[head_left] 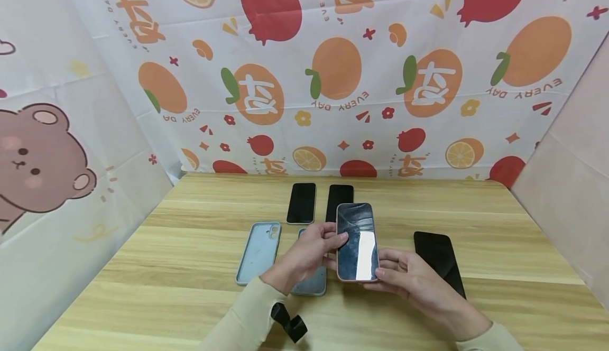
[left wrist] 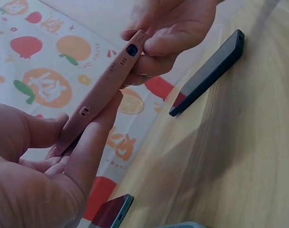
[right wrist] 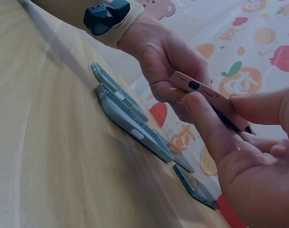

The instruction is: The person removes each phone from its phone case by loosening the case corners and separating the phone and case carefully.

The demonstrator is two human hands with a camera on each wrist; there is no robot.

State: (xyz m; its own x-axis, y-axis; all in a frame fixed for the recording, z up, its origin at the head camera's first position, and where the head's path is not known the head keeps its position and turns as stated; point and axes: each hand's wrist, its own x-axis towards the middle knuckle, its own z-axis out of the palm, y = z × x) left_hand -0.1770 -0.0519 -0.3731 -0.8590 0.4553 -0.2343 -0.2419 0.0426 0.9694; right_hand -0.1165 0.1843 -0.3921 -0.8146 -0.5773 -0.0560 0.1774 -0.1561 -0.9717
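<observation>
In the head view, a phone in a pink case (head_left: 357, 242) is held above the desk (head_left: 157, 287), grasped at its left side by the left hand (head_left: 315, 248) and at its lower right corner by the right hand (head_left: 411, 282). Its screen is turned up toward the head camera, and its long axis is run roughly from the near edge of the desk toward the far edge. Near the far edge, two black phones (head_left: 302, 203) (head_left: 340, 197) are laid, the second partly covered. A pale blue case (head_left: 259, 253) is set left of the hands, a second case (head_left: 311, 283) is partly hidden by the left hand, and a dark phone (head_left: 439, 258) is placed toward the right edge. The wood-grained desk is backed by a fruit-printed cloth (head_left: 295, 118).

In the left wrist view, the end of the pink case is shown, with a port opening (left wrist: 131, 50) and slots unseen from above; it is pinched by both hands.

In the right wrist view, the same opening is seen, and a black device (right wrist: 106, 16) is worn at the left sleeve.
</observation>
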